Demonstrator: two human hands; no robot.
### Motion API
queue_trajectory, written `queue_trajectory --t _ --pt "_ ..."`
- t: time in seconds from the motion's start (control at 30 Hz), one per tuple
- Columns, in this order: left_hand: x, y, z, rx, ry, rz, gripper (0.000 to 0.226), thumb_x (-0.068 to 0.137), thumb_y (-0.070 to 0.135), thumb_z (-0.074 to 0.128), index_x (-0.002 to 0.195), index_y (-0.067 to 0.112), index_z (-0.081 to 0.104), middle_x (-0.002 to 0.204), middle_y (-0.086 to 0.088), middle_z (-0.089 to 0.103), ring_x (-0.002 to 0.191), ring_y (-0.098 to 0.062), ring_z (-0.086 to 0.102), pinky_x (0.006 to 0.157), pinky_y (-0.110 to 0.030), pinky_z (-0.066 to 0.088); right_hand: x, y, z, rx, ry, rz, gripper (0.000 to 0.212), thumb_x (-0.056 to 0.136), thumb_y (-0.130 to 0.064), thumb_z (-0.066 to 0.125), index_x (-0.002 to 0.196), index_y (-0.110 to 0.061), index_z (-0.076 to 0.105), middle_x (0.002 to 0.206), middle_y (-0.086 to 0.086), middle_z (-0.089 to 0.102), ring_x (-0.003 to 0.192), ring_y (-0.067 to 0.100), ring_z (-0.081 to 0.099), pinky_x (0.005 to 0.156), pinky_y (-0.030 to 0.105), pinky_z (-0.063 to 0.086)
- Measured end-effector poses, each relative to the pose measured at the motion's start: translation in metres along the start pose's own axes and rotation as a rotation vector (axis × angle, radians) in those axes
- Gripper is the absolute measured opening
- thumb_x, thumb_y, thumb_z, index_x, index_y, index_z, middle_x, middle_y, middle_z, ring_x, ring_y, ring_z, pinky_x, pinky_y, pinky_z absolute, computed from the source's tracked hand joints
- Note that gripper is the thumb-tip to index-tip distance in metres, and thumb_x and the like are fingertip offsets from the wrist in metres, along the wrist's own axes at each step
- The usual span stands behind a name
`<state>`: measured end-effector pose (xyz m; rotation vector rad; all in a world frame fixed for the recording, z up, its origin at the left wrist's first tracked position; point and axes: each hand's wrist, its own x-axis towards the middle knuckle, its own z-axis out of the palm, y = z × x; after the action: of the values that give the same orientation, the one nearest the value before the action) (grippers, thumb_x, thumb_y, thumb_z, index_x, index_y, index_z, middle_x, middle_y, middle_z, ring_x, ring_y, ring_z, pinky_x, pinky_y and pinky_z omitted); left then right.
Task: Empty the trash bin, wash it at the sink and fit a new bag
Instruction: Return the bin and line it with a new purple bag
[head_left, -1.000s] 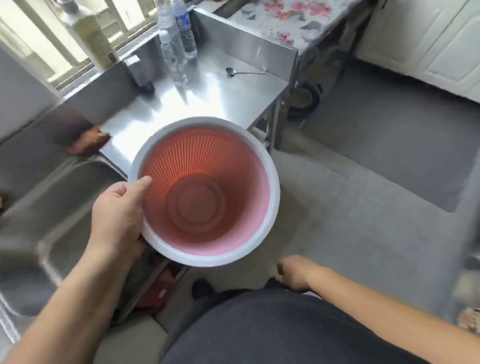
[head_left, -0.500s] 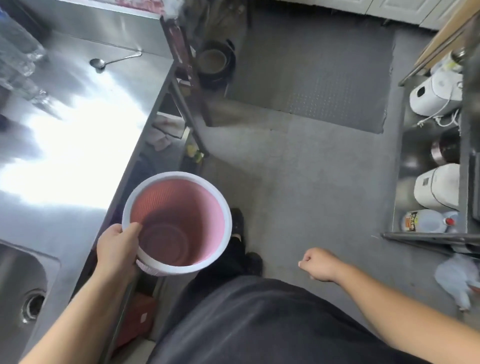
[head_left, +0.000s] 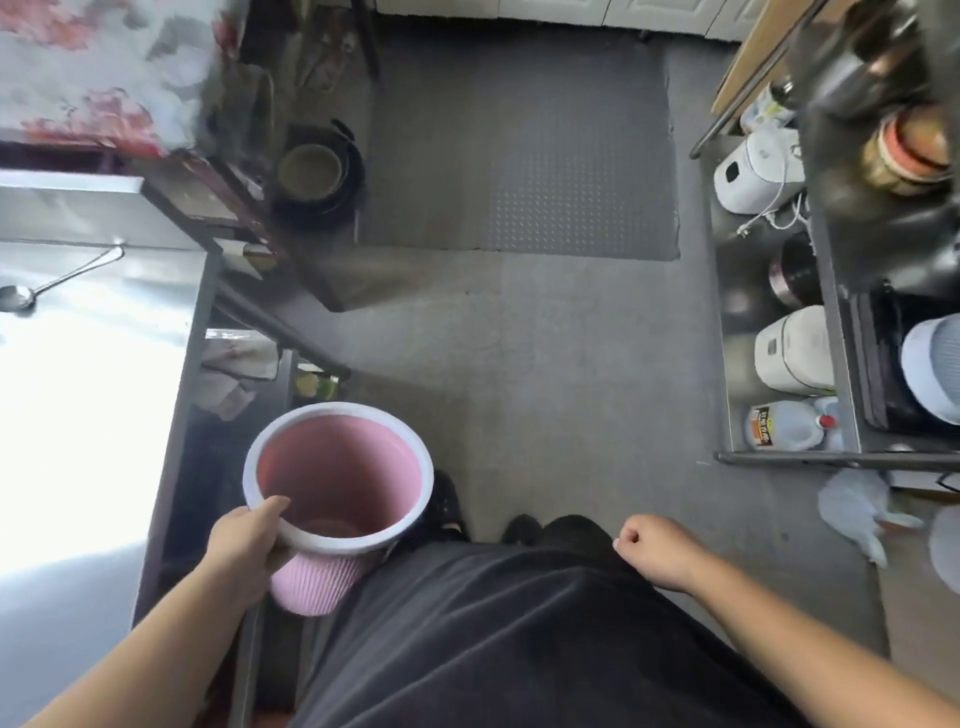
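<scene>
The pink trash bin with a white rim hangs upright and empty, with no bag in it, beside the steel counter's edge and above the floor. My left hand grips its near rim, thumb inside. My right hand is a loose fist at my right side, holding nothing. A pale crumpled plastic bag lies on the floor at the right, by the foot of the shelf. The sink is out of view.
The steel counter with a spoon runs along the left. A metal shelf with rice cookers and a jug stands on the right. A dark floor mat lies ahead; pots sit on the floor at its left.
I have turned away from the sink and counter toward the floor. The bin has come down from counter height to my left hip, still in my left hand.
</scene>
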<state>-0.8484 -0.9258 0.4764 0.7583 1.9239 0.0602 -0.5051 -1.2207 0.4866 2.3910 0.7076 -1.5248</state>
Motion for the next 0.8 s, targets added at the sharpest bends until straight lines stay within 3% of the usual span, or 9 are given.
queue_trajectory --t 0.17,0.33,0.47,0.67,0.8 --pt "0.0 0.059 0.052 -0.031 0.025 0.002 0.013 0.091 0.01 0.063 0.083 0.003 0.056 0.075 -0.013 0.053 0.061 -0.023 0.057 0.037 -0.022 0.051 0.018 0.06 -0.021 0.133 -0.041 0.064 0.039 0.094 -0.022 0.053 0.058 -0.02 0.038 0.058 0.0 0.041 0.055 0.015 0.039 0.055 0.031 0.029" --pt "-0.012 0.114 0.109 0.032 0.101 0.037 0.016 0.09 0.011 0.063 0.077 0.004 0.056 0.069 -0.013 0.05 0.056 -0.023 0.054 0.032 -0.02 0.047 0.054 0.133 -0.065 0.17 -0.085 0.135 0.034 0.092 -0.019 0.055 0.062 -0.019 0.041 0.063 0.005 0.04 0.059 0.017 0.038 0.054 0.034 0.022" --pt "-0.032 0.152 0.153 0.043 0.177 0.05 0.014 0.086 0.01 0.061 0.077 0.001 0.056 0.066 -0.014 0.05 0.051 -0.024 0.052 0.03 -0.018 0.042 0.091 0.172 -0.128 0.187 -0.09 0.122 0.027 0.089 -0.02 0.058 0.063 -0.019 0.053 0.066 0.003 0.051 0.064 0.018 0.048 0.059 0.032 0.03" --pt "-0.052 0.204 0.22 0.002 0.216 0.057 0.013 0.081 0.01 0.059 0.072 0.001 0.056 0.058 -0.013 0.049 0.039 -0.021 0.047 0.029 -0.017 0.038 0.145 0.155 -0.255 0.189 -0.081 0.021 0.041 0.092 -0.017 0.054 0.056 -0.02 0.036 0.057 0.005 0.037 0.055 0.018 0.036 0.057 0.029 0.023" --pt "-0.049 0.234 0.249 -0.095 0.209 0.03 0.016 0.084 0.009 0.059 0.072 0.0 0.054 0.065 -0.013 0.048 0.046 -0.023 0.047 0.031 -0.018 0.039 0.183 0.103 -0.335 0.125 -0.043 -0.049 0.035 0.095 -0.026 0.052 0.062 -0.018 0.044 0.064 0.007 0.05 0.058 0.02 0.046 0.058 0.029 0.03"
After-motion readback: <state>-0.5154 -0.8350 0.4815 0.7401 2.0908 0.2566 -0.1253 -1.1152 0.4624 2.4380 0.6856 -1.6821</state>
